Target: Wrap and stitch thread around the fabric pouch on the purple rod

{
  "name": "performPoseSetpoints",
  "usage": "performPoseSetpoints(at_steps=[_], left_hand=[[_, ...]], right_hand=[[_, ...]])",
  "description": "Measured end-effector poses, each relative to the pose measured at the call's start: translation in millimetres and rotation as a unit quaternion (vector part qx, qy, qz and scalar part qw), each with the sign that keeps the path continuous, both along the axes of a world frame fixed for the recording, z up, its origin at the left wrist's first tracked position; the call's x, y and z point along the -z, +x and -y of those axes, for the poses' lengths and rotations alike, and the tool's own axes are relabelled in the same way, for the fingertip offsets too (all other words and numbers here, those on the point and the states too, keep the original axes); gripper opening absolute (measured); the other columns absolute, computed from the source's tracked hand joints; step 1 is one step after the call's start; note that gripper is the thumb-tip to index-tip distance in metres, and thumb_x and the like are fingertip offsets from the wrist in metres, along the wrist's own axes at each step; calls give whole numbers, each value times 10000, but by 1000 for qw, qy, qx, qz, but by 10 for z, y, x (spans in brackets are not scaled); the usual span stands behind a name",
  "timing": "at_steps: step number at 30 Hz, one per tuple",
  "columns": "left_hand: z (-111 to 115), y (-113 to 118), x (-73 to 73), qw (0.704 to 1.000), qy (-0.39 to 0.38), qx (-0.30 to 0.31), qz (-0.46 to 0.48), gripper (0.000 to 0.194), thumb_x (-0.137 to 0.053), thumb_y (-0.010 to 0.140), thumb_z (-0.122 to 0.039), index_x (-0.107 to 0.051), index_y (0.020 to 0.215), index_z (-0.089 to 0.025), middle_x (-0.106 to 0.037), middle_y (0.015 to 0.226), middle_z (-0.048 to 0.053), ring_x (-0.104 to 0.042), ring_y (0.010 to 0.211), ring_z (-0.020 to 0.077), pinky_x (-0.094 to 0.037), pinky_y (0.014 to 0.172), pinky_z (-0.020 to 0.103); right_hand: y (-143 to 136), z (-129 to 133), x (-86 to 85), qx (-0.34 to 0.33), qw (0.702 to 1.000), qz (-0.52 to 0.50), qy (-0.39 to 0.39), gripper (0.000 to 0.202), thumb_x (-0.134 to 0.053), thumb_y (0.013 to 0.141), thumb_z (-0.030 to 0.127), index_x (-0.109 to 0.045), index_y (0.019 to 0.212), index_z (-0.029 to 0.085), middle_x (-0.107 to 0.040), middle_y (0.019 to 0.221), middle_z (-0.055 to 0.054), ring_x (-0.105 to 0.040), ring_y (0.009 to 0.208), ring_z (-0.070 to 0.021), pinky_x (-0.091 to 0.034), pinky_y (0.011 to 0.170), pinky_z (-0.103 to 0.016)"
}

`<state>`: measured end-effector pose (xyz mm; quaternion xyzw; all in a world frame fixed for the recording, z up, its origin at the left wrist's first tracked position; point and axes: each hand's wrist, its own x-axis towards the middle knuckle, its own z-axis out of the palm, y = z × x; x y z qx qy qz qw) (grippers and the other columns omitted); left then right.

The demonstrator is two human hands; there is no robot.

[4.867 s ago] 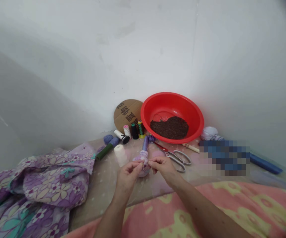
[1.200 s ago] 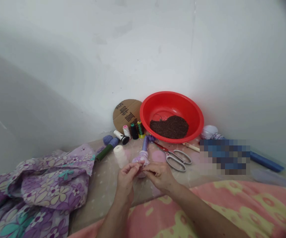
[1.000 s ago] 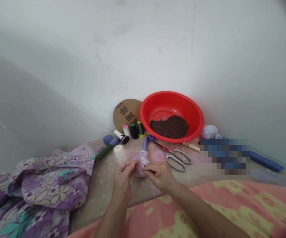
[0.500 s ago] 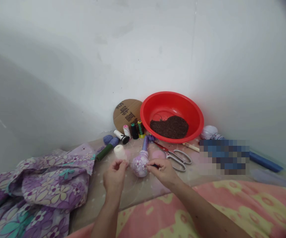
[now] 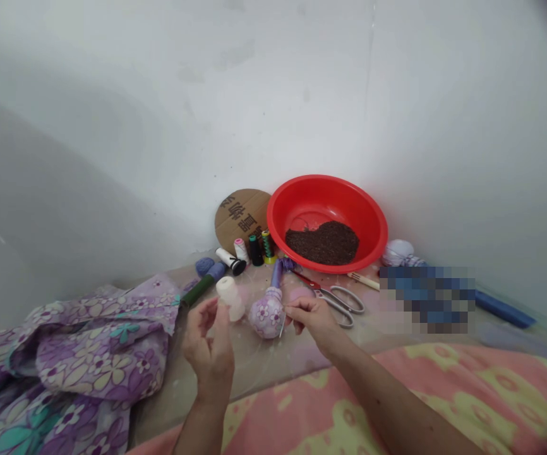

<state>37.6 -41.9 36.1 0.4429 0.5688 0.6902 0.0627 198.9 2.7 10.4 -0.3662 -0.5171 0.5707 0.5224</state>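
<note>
My right hand [image 5: 314, 319] pinches a sewing needle [image 5: 282, 326], which points down beside the round end of a stuffed floral fabric ball [image 5: 268, 314]. That ball has a purple wrapped handle [image 5: 277, 274] and lies on the patterned sheet. My left hand [image 5: 210, 341] is raised at the left of the ball, thumb and fingers apart; no thread can be made out in it. Just behind its fingertips stands a white thread spool [image 5: 228, 297]. Grey-handled scissors [image 5: 344, 306] with red near the pivot lie beyond my right hand.
A red basin [image 5: 378, 234] holding dark grains stands against the wall, beside a cardboard disc [image 5: 238, 218]. Several thread spools [image 5: 256, 251] line its front. Floral cloth [image 5: 103, 360] is heaped at left, a green-and-blue stick [image 5: 200, 289] beside it. A pink-yellow blanket [image 5: 321, 411] lies nearest.
My left hand has opened its pinch and shifted slightly left, its fingers parting. My right hand has turned, so the needle now shows pointing downward.
</note>
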Motion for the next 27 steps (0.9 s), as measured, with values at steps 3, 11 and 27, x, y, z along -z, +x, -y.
performPoseSetpoints(at_steps=[3, 11, 27], left_hand=[[30, -19, -21, 998, 29, -19, -43, 257, -523, 739, -366, -578, 899, -172, -613, 854, 54, -567, 792, 169, -425, 725, 250], [59, 268, 96, 952, -98, 172, -234, 127, -622, 647, -336, -679, 630, -224, -644, 612, 38, -548, 579, 161, -357, 582, 232], [-4, 329, 223, 905, -190, 160, -345, 213, -485, 758, -277, -675, 687, -213, -676, 679, 51, -589, 622, 177, -321, 556, 236]], right_hand=[[3, 0, -6, 0, 1000, -7, -2, 189, -623, 590, 301, -595, 513, 131, -565, 480, 10, -397, 372, -52, -320, 387, -191], [14, -2, 1, 5, 1000, -4, 10, 183, -621, 590, 297, -594, 504, 137, -511, 437, 30, -394, 395, -64, -307, 409, -201], [-19, -25, 78, -11, 999, 21, 24, 149, -630, 593, 286, -634, 565, 140, -496, 478, 34, -407, 463, -72, -319, 466, -203]])
